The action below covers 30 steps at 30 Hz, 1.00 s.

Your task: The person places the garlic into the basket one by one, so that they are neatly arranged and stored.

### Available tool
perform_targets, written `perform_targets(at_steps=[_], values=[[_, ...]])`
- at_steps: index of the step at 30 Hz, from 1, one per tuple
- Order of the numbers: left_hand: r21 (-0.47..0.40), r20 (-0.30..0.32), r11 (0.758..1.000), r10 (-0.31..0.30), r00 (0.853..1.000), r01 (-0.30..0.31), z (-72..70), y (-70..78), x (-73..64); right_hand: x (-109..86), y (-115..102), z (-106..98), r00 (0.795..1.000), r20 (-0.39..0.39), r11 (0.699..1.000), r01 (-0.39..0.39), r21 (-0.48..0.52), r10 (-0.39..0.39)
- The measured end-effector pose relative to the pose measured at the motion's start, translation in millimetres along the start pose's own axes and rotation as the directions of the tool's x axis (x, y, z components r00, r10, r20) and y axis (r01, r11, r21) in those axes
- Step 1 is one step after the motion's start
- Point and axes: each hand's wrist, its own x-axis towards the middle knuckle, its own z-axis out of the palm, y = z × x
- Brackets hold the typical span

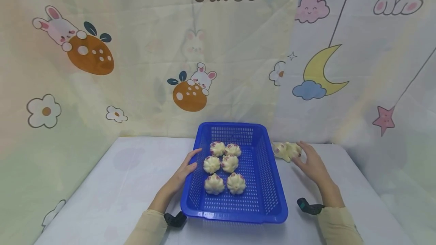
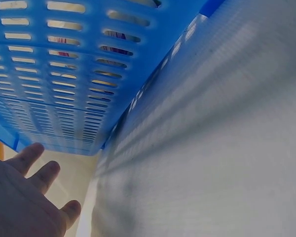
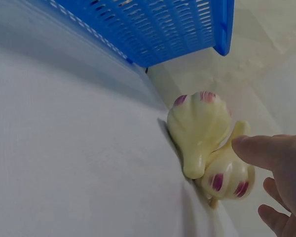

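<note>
A blue perforated plastic basket (image 1: 262,211) stands on the white table with several garlic bulbs (image 1: 214,183) in rows inside it. At its left rim is my left hand (image 1: 182,173), fingers extended along the side; in the left wrist view the hand (image 2: 24,197) has its fingers spread by the basket wall (image 2: 64,89). Right of the basket lie two more garlic bulbs (image 3: 200,123), side by side and touching. My right hand (image 1: 311,163) reaches over the right-hand bulb (image 3: 229,180), its fingers parted around it. Whether the fingertips touch that bulb I cannot tell.
A cloth backdrop (image 1: 146,86) printed with cartoon rabbits, flowers and a moon rises behind the table. The white tabletop (image 1: 112,184) extends left and right of the basket. Dark wrist devices (image 1: 310,206) sit on both wrists.
</note>
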Motion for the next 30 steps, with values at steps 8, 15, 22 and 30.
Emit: perform_targets(at_steps=[8, 15, 22, 30], values=[[0.010, -0.002, 1.000, 0.012, 1.000, -0.012, 0.4, 1.5, -1.0, 2.2, 2.9, 5.6, 0.996, 0.079, 0.998, -0.049, 0.025, 0.047], [0.018, 0.001, 1.000, 0.009, 1.000, -0.009, 1.3, 3.9, -1.3, 0.2, 1.9, 7.4, 0.994, 0.089, 0.998, -0.060, 0.002, 0.060], [0.028, -0.002, 1.000, 0.008, 1.000, -0.008, 2.1, 4.6, -1.2, -1.5, 2.3, 10.2, 0.999, 0.031, 0.999, -0.037, -0.017, 0.037], [0.046, -0.008, 0.999, 0.004, 1.000, -0.004, 1.8, 4.0, -1.0, -2.7, -1.8, 10.0, 0.994, 0.013, 0.994, -0.105, -0.004, 0.105]])
